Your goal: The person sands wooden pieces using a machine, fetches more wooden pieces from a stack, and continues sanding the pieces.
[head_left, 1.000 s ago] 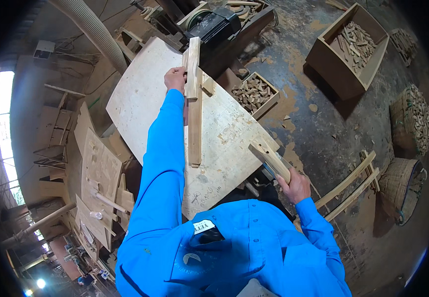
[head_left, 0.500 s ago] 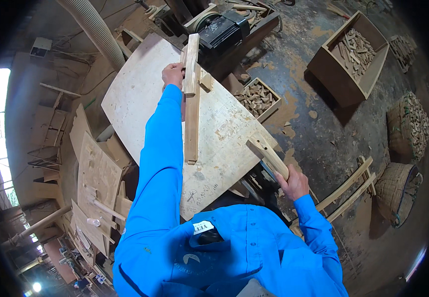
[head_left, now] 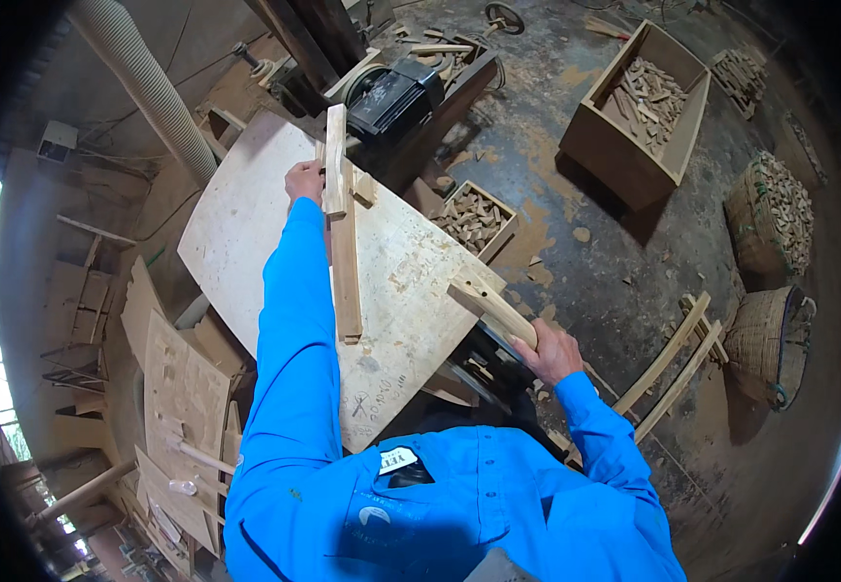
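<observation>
My left hand (head_left: 306, 180) reaches across the pale tabletop (head_left: 409, 254), fingers curled against the left side of a pale wooden piece (head_left: 336, 160). That piece lies along the far end of a longer brown wooden bar (head_left: 346, 276), with a small wooden block (head_left: 364, 190) at its right. The fingertips are partly hidden by the wood. At the table's near right corner, my right hand (head_left: 549, 351) is closed round the near end of a light wooden piece (head_left: 496, 308). Its far end, with dark holes, overlaps the table's edge.
Beyond the table stands a black motor (head_left: 393, 99), with a ribbed hose (head_left: 144, 87) at the left. A small box of offcuts (head_left: 508, 233) adjoins the right edge. On the floor at right are a large wooden box (head_left: 607, 167), woven baskets (head_left: 758, 335) and wooden rails (head_left: 668, 359).
The view has shifted, so the table and both hands appear further left and slightly lower. Both hands keep their hold, with little visible change relative to the table.
</observation>
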`<move>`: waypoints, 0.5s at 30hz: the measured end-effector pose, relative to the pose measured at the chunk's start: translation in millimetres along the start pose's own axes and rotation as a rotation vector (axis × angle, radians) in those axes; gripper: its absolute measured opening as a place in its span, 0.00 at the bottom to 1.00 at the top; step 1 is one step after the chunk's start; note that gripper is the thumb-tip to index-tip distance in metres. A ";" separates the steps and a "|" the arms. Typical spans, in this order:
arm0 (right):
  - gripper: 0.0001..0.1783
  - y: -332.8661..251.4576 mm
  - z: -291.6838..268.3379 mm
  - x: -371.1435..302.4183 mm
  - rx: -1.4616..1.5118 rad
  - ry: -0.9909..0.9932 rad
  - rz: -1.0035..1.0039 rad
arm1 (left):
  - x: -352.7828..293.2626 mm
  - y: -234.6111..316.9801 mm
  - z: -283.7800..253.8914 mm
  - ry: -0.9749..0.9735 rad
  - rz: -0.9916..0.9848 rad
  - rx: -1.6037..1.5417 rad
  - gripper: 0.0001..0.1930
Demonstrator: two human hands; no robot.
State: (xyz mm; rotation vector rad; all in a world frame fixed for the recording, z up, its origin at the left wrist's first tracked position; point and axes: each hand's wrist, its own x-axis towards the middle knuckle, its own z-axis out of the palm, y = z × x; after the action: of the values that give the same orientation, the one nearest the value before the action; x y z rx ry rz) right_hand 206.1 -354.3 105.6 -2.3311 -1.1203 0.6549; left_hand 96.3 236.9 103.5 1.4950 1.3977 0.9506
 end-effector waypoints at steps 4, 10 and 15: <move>0.29 7.3 -3.8 1.1 0.001 0.007 0.013 | -5.0 3.8 7.3 0.019 0.002 0.091 0.11; 0.31 14.6 -14.3 0.1 -0.019 0.056 0.029 | 8.5 -16.7 1.8 -0.019 0.158 0.282 0.13; 0.32 24.0 -18.0 -8.1 -0.058 0.026 0.017 | -8.7 -33.3 11.9 -0.137 0.095 0.007 0.12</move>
State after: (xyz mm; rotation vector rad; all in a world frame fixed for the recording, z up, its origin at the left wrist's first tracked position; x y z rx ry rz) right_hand 226.4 -377.9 107.0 -2.3937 -1.1233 0.6045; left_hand 95.2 227.4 68.4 1.6132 1.2425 0.8843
